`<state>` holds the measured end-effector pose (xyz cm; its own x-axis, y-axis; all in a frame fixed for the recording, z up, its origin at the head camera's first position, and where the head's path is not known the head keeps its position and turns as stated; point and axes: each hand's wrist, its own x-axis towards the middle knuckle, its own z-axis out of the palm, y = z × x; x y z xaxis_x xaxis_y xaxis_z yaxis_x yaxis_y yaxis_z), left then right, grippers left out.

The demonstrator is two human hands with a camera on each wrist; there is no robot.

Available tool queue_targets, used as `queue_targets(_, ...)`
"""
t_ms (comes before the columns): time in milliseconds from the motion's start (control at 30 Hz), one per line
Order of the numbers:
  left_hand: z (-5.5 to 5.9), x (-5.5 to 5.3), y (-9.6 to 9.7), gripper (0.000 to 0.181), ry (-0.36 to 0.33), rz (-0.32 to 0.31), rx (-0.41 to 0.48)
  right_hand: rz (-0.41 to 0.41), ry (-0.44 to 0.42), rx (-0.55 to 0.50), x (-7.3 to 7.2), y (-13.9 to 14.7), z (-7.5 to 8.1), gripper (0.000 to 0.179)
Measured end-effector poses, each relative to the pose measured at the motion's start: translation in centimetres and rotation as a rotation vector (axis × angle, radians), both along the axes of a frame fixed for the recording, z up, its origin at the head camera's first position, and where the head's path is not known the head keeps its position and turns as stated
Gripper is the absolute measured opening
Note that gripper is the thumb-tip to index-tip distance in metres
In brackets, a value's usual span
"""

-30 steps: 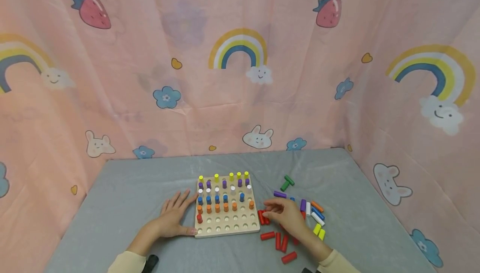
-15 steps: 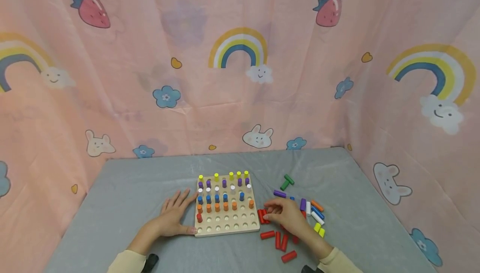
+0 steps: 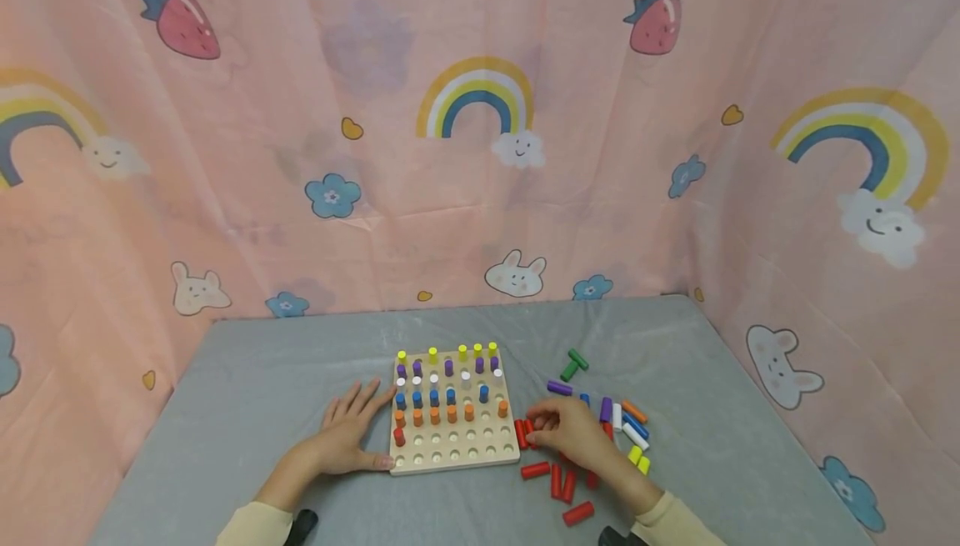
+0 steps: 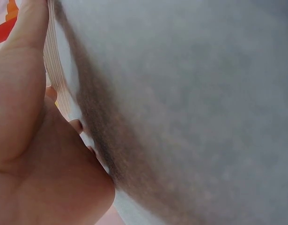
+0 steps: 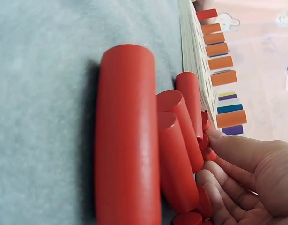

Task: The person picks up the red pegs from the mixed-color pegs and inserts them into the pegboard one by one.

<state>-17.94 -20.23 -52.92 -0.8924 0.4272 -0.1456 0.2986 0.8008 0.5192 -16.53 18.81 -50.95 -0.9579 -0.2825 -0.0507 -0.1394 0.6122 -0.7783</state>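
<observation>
A wooden pegboard (image 3: 465,448) lies on the grey cloth, with rows of yellow, purple, white, blue and orange pegs and one red peg (image 3: 399,437) standing in it. My left hand (image 3: 347,432) lies flat beside its left edge, and the thumb (image 4: 22,70) rests against the board's side (image 4: 55,75). My right hand (image 3: 536,429) is curled over a small cluster of red pegs (image 3: 522,433) by the board's right edge. In the right wrist view its thumb and fingertips (image 5: 214,147) pinch the end of one red peg (image 5: 205,140), next to other red pegs (image 5: 176,140).
More loose red pegs (image 3: 558,482) lie in front of my right hand. Mixed pegs (image 3: 628,431) in several colours lie to its right, with a purple one (image 3: 558,388) and green ones (image 3: 574,364) behind. Pink patterned curtains (image 3: 480,154) close in the table on three sides.
My right hand's fingers have curled in tighter around the red pegs by the board's edge. The left hand and the board have not moved.
</observation>
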Motion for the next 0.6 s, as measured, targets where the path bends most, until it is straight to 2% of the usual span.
queue_targets(200,-0.6,0.0,-0.1,0.116,0.033,0.003,0.042,0.021,-0.025,-0.016,-0.2,0.1,0.2,0.026)
queue_targets(367,-0.8,-0.1,-0.1,0.115,0.033,0.005,0.022,0.04,-0.023,-0.009,-0.5,0.3,0.1,0.025)
queue_targets(600,-0.6,0.0,-0.1,0.114,0.027,0.004,0.029,0.138,-0.066,-0.016,-1.5,1.1,0.2,0.028)
